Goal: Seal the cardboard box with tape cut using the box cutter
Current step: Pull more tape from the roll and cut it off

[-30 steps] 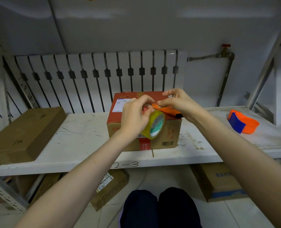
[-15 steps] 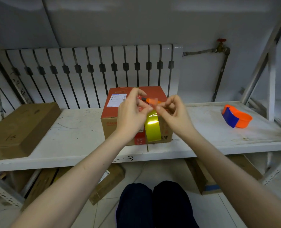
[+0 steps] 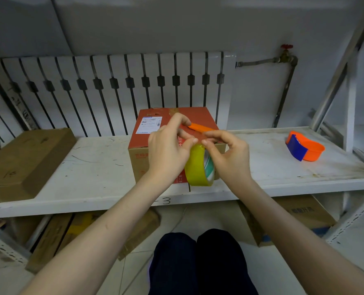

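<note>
While we hold the tape roll (image 3: 198, 167) in front of the box (image 3: 176, 133), both our hands work at its top edge. Our left hand (image 3: 168, 154) is closed around the roll and carries it, with the thumb and forefinger pinched at the top. Our right hand (image 3: 228, 154) pinches at the same place with its fingertips, as if it looks for the free end of the tape. The orange cutter (image 3: 200, 127) lies on top of the box, just behind our fingers; nobody grips it now.

We judge that some things can go wrong from here. The tape end may be stuck flat, so our nails can slip or tear off only a narrow strip. If the end comes free, it can fold back and stick to itself or to our fingers. The cutter is near the edge of the box top, so a push from our knuckles may knock it off. We cannot tell whether its blade is out.
</note>
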Motion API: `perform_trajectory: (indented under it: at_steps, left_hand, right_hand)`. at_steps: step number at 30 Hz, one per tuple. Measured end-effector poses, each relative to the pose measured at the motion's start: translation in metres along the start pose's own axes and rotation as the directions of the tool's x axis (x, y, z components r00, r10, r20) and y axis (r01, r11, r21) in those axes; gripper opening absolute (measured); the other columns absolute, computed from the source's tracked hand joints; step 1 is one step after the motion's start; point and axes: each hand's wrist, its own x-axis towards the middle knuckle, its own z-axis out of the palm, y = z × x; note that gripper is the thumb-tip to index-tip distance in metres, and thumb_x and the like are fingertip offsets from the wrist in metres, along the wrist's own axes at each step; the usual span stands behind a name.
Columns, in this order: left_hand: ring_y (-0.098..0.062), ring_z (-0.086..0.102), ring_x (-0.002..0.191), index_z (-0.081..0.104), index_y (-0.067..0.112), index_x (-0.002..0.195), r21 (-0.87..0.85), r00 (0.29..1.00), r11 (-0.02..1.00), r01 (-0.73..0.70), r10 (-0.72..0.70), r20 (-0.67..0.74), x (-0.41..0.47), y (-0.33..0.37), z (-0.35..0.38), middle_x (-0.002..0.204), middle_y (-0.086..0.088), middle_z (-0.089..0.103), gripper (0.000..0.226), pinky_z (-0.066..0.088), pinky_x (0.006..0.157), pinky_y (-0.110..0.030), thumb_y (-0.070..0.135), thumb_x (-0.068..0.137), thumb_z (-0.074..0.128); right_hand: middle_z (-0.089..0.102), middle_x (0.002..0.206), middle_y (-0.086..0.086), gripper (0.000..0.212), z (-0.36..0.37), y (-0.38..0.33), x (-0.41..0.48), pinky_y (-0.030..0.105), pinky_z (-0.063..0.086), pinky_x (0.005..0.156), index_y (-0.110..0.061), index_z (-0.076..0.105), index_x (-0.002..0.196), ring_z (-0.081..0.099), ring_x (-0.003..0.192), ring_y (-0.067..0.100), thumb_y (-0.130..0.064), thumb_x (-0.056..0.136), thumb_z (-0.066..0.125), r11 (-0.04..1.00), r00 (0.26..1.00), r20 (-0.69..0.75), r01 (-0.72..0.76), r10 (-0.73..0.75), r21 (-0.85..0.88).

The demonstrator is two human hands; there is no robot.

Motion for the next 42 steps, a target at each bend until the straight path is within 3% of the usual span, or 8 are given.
perform_trajectory:
  at_steps: [4, 9, 15, 21, 27, 33, 38, 42]
  left_hand:
    - [-0.001, 0.057, 0.066, 0.049, 0.031, 0.095, -0.057, 0.999, 0.998, 0.041, -0.041, -0.011, -0.001, 0.003, 0.000, 0.066, 0.012, 0.066, 0.029, 0.051, 0.072, -0.036, 0.024, 0.078, 0.071]
    - [-0.003, 0.047, 0.048, 0.047, 0.024, 0.095, -0.250, 0.983, 0.951, 0.180, -0.168, 0.069, -0.002, 0.001, 0.002, 0.059, 0.005, 0.065, 0.031, 0.041, 0.061, -0.028, 0.020, 0.078, 0.073]
    - [-0.029, 0.064, 0.066, 0.046, 0.021, 0.095, -0.346, 0.957, 0.893, 0.288, -0.256, 0.136, 0.000, 0.005, 0.000, 0.063, -0.003, 0.066, 0.030, 0.054, 0.082, -0.042, 0.018, 0.079, 0.072]
    - [-0.022, 0.064, 0.070, 0.044, 0.028, 0.087, -0.365, 0.929, 0.856, 0.367, -0.316, 0.193, -0.002, 0.000, 0.002, 0.063, -0.003, 0.064, 0.032, 0.053, 0.086, -0.050, 0.018, 0.077, 0.073]
    - [-0.020, 0.060, 0.065, 0.043, 0.027, 0.083, -0.321, 0.941, 0.890, 0.325, -0.272, 0.200, -0.005, -0.004, 0.002, 0.058, 0.000, 0.061, 0.031, 0.053, 0.085, -0.052, 0.015, 0.078, 0.072]
    - [-0.016, 0.061, 0.074, 0.042, 0.022, 0.097, -0.253, 0.927, 0.904, 0.344, -0.284, 0.247, -0.010, -0.006, 0.005, 0.069, -0.001, 0.061, 0.026, 0.049, 0.083, -0.035, 0.013, 0.085, 0.065]
    - [-0.008, 0.050, 0.062, 0.051, 0.020, 0.094, -0.138, 0.942, 0.960, 0.242, -0.199, 0.270, -0.019, -0.007, 0.014, 0.065, 0.005, 0.055, 0.015, 0.042, 0.065, -0.029, 0.010, 0.087, 0.059]
    - [-0.003, 0.046, 0.062, 0.057, 0.023, 0.088, -0.037, 0.921, 0.975, 0.220, -0.195, 0.338, -0.029, -0.006, 0.024, 0.071, 0.011, 0.057, 0.017, 0.040, 0.061, -0.029, 0.016, 0.080, 0.070]
  right_hand:
    - [0.063, 0.078, -0.014, 0.023, -0.003, -0.002, -0.001, 0.022, 0.052, 0.076, -0.020, 0.050, 0.091, 0.063, 0.080, 0.002, -0.018, 0.081, 0.071, 1.000, 0.998, -0.060, 0.010, -0.010, -0.009]
    - [0.064, 0.084, -0.008, 0.003, -0.004, 0.006, 0.000, 0.044, 0.052, 0.074, -0.015, 0.064, 0.086, 0.061, 0.082, 0.013, -0.017, 0.084, 0.066, 0.978, 0.984, -0.001, 0.175, -0.176, -0.113]
    - [0.059, 0.078, -0.010, 0.005, -0.007, 0.005, -0.001, 0.044, 0.051, 0.067, -0.010, 0.061, 0.081, 0.059, 0.075, 0.013, -0.010, 0.084, 0.065, 0.975, 0.980, -0.002, 0.195, -0.197, -0.102]
    - [0.072, 0.090, 0.002, 0.014, -0.010, 0.007, -0.004, 0.041, 0.055, 0.076, -0.011, 0.072, 0.093, 0.065, 0.086, 0.017, -0.018, 0.085, 0.062, 0.956, 0.968, 0.041, 0.252, -0.248, -0.151]
    - [0.072, 0.093, 0.005, 0.020, -0.008, 0.013, -0.006, 0.043, 0.054, 0.079, -0.011, 0.072, 0.101, 0.065, 0.088, 0.021, -0.017, 0.085, 0.064, 0.961, 0.979, 0.073, 0.201, -0.191, -0.189]
    - [0.072, 0.088, 0.007, 0.018, -0.008, 0.018, -0.011, 0.041, 0.054, 0.073, -0.011, 0.073, 0.099, 0.065, 0.082, 0.025, -0.014, 0.083, 0.065, 0.925, 0.963, 0.112, 0.266, -0.244, -0.270]
    - [0.071, 0.082, 0.007, 0.016, -0.011, 0.025, -0.023, 0.038, 0.053, 0.069, -0.010, 0.074, 0.094, 0.064, 0.078, 0.024, -0.014, 0.080, 0.066, 0.931, 0.971, 0.141, 0.226, -0.192, -0.288]
    - [0.071, 0.077, 0.007, 0.013, -0.015, 0.033, -0.034, 0.037, 0.053, 0.065, -0.010, 0.075, 0.089, 0.063, 0.073, 0.024, -0.012, 0.079, 0.068, 0.933, 0.980, 0.160, 0.164, -0.117, -0.322]
